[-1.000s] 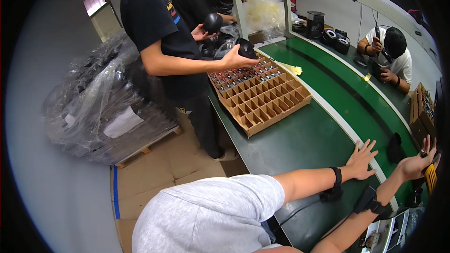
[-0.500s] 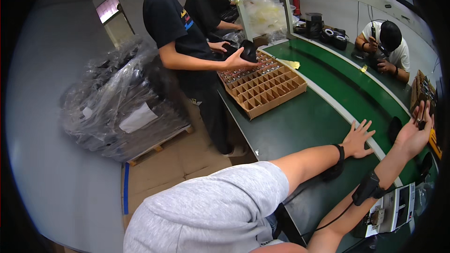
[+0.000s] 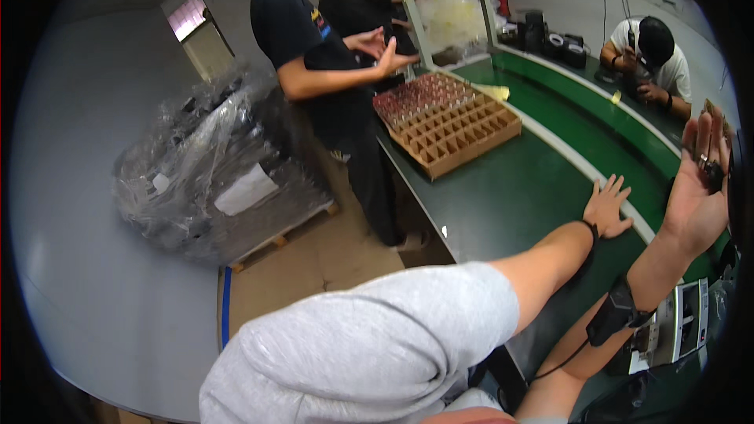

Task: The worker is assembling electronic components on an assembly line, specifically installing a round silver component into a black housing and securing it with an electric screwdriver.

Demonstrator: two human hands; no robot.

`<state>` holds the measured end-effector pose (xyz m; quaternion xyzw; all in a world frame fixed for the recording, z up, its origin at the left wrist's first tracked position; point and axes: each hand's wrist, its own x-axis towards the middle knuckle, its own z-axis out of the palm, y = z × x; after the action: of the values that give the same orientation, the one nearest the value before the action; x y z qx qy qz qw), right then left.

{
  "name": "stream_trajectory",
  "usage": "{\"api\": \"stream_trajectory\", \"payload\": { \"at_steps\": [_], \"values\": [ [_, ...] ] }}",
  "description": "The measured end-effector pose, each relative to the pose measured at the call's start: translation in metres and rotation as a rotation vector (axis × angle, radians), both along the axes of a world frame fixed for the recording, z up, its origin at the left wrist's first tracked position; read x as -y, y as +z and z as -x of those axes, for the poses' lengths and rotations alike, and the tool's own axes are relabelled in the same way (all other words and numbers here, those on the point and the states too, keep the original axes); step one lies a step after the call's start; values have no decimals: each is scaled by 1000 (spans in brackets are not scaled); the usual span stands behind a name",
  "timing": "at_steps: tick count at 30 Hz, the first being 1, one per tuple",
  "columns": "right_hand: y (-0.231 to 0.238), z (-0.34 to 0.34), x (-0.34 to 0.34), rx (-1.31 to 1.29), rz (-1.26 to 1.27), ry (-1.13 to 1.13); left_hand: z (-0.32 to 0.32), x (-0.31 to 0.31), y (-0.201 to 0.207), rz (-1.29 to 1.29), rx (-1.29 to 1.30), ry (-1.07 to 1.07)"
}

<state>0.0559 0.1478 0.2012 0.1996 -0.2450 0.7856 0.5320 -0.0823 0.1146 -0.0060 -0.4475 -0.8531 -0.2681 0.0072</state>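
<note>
My left hand (image 3: 608, 208) lies spread on the pale rail beside the green belt (image 3: 550, 93), its fingers apart and nothing in it. At the right rim my right hand (image 3: 695, 196) is raised with its palm turned up. Small dark metal parts (image 3: 711, 174) rest against its fingers; their exact kind cannot be made out. Just behind those fingertips shows a bit of a brown carton (image 3: 709, 107), mostly hidden by the hand. A black strapped device (image 3: 616, 314) with a cable sits on my right forearm.
On the dark green table stands a divided cardboard tray (image 3: 471, 141), partly filled with small parts. A person in black (image 3: 314, 39) stands beside it; another person (image 3: 664, 71) works across the belt. A pale machine (image 3: 679, 326) sits below my right forearm. A plastic-wrapped pallet load (image 3: 228, 173) stands left.
My right hand has risen and now covers most of the carton behind it. The standing person's hands no longer show the black object and have lifted off the tray. The whole view has shifted slightly.
</note>
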Motion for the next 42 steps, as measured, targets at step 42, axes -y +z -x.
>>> {"api": "stream_trajectory", "payload": {
  "at_steps": [42],
  "values": [
    [-40, 2, -23, 1210, -1000, -470, 9, -21, -19, -160, -111, -38]
  ]
}}
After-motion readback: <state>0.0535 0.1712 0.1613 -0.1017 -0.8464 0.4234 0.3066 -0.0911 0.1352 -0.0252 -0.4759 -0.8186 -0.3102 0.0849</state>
